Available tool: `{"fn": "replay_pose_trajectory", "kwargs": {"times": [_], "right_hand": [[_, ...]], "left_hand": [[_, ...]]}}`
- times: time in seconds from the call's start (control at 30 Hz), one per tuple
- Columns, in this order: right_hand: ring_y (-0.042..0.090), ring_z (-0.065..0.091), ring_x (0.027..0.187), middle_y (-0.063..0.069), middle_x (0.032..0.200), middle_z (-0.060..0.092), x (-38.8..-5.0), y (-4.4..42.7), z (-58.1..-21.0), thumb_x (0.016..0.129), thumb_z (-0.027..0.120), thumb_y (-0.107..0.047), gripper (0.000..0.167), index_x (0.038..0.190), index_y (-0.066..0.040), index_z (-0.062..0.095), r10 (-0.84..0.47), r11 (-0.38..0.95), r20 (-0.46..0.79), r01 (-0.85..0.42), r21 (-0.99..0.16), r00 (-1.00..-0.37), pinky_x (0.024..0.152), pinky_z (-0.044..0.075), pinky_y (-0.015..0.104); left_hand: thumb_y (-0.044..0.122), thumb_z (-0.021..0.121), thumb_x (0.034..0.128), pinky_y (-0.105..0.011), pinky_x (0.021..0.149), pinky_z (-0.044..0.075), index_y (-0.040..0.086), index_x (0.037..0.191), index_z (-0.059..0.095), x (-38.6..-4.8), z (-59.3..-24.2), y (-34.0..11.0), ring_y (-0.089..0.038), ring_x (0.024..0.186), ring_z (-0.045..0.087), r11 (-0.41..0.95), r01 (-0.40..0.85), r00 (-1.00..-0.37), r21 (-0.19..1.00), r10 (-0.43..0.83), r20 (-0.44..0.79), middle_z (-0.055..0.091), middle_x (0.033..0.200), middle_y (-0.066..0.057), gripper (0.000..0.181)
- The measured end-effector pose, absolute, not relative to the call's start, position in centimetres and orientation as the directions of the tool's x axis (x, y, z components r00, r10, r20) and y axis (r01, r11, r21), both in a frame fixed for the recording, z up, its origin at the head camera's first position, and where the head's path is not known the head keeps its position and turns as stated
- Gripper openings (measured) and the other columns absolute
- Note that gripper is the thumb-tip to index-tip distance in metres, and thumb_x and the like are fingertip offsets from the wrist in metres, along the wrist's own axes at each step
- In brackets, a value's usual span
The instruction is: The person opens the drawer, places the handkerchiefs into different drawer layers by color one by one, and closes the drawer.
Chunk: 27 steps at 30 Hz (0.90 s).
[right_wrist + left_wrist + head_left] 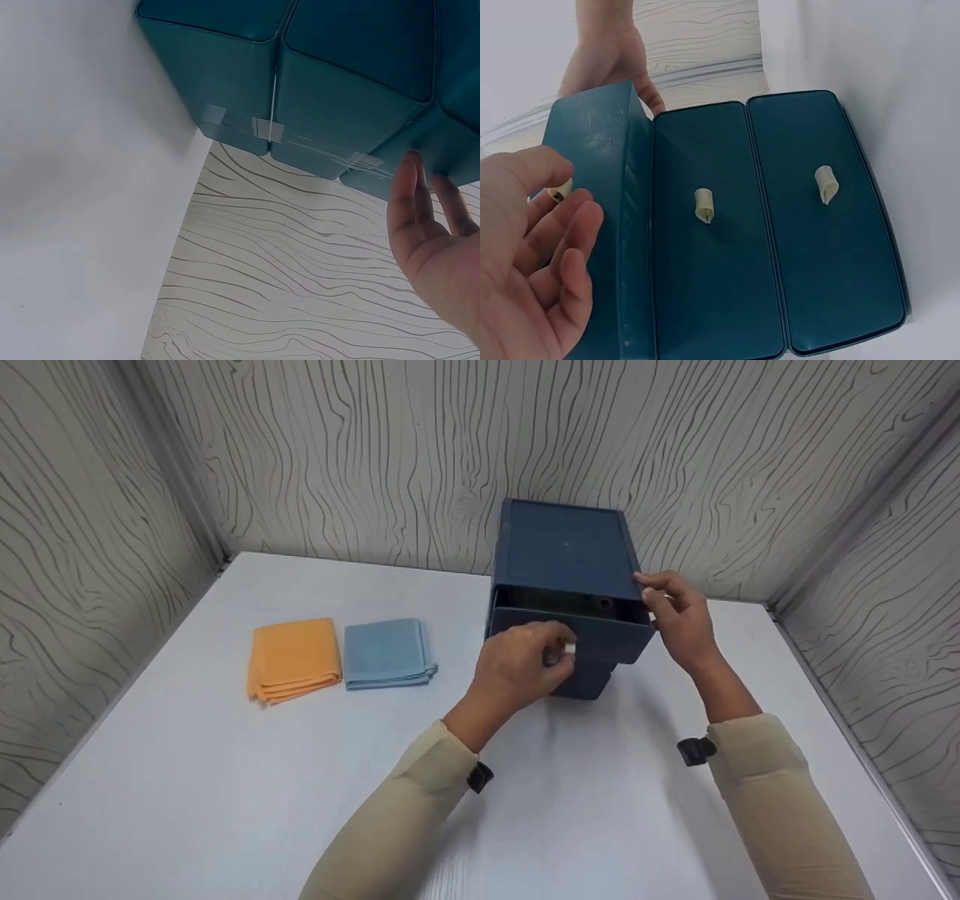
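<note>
A dark blue drawer unit (570, 547) with three stacked drawers stands at the back of the table. Its top drawer (611, 641) is pulled partly out, leaving a dark gap under the lid. My left hand (521, 664) pinches the small cream pull tab (561, 190) on that drawer's front. The middle tab (704, 205) and bottom tab (826, 184) show on the two closed drawers in the left wrist view. With its fingertips, my right hand (679, 619) touches the unit's right side near the top front corner. What lies inside the drawer cannot be made out.
Left of the unit lie a folded orange cloth (294, 658) and a folded light blue cloth (387, 652), side by side on the white table (300, 795). Wood-patterned panels (360, 457) rise behind and at both sides. Strips of clear tape (268, 130) run along the unit's side.
</note>
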State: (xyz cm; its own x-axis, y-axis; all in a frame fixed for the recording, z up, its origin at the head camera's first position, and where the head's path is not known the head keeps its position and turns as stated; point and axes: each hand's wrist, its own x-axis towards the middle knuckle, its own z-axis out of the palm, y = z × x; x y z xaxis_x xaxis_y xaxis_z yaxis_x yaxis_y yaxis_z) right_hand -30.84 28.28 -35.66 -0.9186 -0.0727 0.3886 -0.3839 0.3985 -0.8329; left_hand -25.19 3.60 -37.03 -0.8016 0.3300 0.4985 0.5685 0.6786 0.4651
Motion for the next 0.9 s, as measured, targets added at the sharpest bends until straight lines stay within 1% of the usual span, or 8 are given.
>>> {"fn": "replay_pose_trajectory", "kwargs": {"times": [0.07, 0.13, 0.2, 0.33, 0.47, 0.57, 0.77, 0.9], "right_hand": [[0.003, 0.066, 0.091, -0.014, 0.12, 0.057, -31.0, 28.4, -35.8, 0.101, 0.046, -0.017, 0.029, 0.121, 0.0, 0.058, -0.08, 0.389, 0.394, -0.393, -0.833, -0.915, 0.066, 0.053, 0.02], [0.004, 0.067, 0.09, -0.008, 0.12, 0.058, -31.0, 28.3, -35.8, 0.101, 0.046, -0.016, 0.028, 0.121, -0.002, 0.059, -0.087, 0.374, 0.398, -0.4, -0.837, -0.913, 0.066, 0.055, 0.021], [0.005, 0.067, 0.089, -0.005, 0.12, 0.058, -31.0, 28.3, -35.8, 0.101, 0.046, -0.016, 0.028, 0.121, -0.002, 0.059, -0.089, 0.361, 0.402, -0.405, -0.84, -0.911, 0.065, 0.056, 0.023], [0.004, 0.065, 0.087, -0.012, 0.119, 0.058, -30.9, 28.3, -35.8, 0.101, 0.045, -0.016, 0.027, 0.12, -0.001, 0.059, -0.082, 0.387, 0.404, -0.402, -0.829, -0.911, 0.062, 0.055, 0.024], [0.004, 0.064, 0.089, -0.02, 0.118, 0.057, -31.0, 28.3, -35.9, 0.101, 0.044, -0.017, 0.028, 0.12, -0.002, 0.058, -0.075, 0.43, 0.4, -0.391, -0.814, -0.914, 0.062, 0.054, 0.026], [0.004, 0.064, 0.091, -0.017, 0.118, 0.057, -31.0, 28.2, -35.9, 0.101, 0.044, -0.018, 0.028, 0.12, -0.003, 0.058, -0.07, 0.44, 0.398, -0.387, -0.81, -0.915, 0.062, 0.054, 0.026], [0.006, 0.064, 0.091, -0.003, 0.119, 0.058, -31.1, 28.1, -35.9, 0.1, 0.045, -0.017, 0.027, 0.12, -0.006, 0.059, -0.071, 0.427, 0.408, -0.397, -0.812, -0.91, 0.062, 0.054, 0.026], [0.006, 0.064, 0.087, -0.003, 0.118, 0.059, -31.1, 28.1, -35.9, 0.1, 0.045, -0.017, 0.026, 0.119, -0.006, 0.059, -0.067, 0.425, 0.409, -0.397, -0.813, -0.91, 0.062, 0.054, 0.028]], "left_hand": [[0.025, 0.066, 0.0866, -0.014, 0.057, 0.046, 0.024, 0.102, 0.069, -25.6, -37.0, 3.7, 0.001, 0.068, 0.058, 0.681, 0.563, -0.806, 0.469, 0.326, 0.494, 0.069, 0.084, 0.011, 0.016], [0.025, 0.066, 0.0869, -0.014, 0.057, 0.046, 0.024, 0.103, 0.069, -26.0, -36.9, 3.8, 0.001, 0.07, 0.059, 0.686, 0.553, -0.814, 0.473, 0.322, 0.485, 0.07, 0.086, 0.011, 0.017], [0.025, 0.066, 0.0866, -0.015, 0.058, 0.047, 0.024, 0.105, 0.069, -26.3, -36.9, 3.9, 0.0, 0.072, 0.06, 0.693, 0.543, -0.82, 0.474, 0.317, 0.477, 0.07, 0.089, 0.011, 0.018], [0.026, 0.067, 0.0857, -0.018, 0.061, 0.049, 0.023, 0.107, 0.067, -26.8, -36.8, 4.1, -0.001, 0.076, 0.061, 0.702, 0.524, -0.833, 0.483, 0.305, 0.46, 0.07, 0.094, 0.01, 0.022], [0.028, 0.067, 0.0851, -0.019, 0.064, 0.05, 0.024, 0.11, 0.066, -27.2, -37.0, 4.3, -0.001, 0.079, 0.061, 0.696, 0.512, -0.843, 0.503, 0.294, 0.451, 0.069, 0.097, 0.01, 0.025], [0.029, 0.068, 0.0849, -0.019, 0.064, 0.05, 0.023, 0.111, 0.065, -27.4, -37.2, 4.4, -0.001, 0.079, 0.06, 0.687, 0.509, -0.846, 0.519, 0.286, 0.45, 0.068, 0.098, 0.009, 0.027], [0.031, 0.067, 0.086, -0.019, 0.064, 0.05, 0.024, 0.112, 0.064, -27.7, -37.4, 4.5, -0.002, 0.079, 0.059, 0.685, 0.5, -0.85, 0.529, 0.271, 0.453, 0.066, 0.098, 0.009, 0.027], [0.03, 0.066, 0.0875, -0.019, 0.064, 0.05, 0.023, 0.11, 0.065, -27.9, -37.4, 4.7, -0.002, 0.079, 0.06, 0.68, 0.509, -0.841, 0.528, 0.26, 0.475, 0.067, 0.096, 0.009, 0.024]]}}
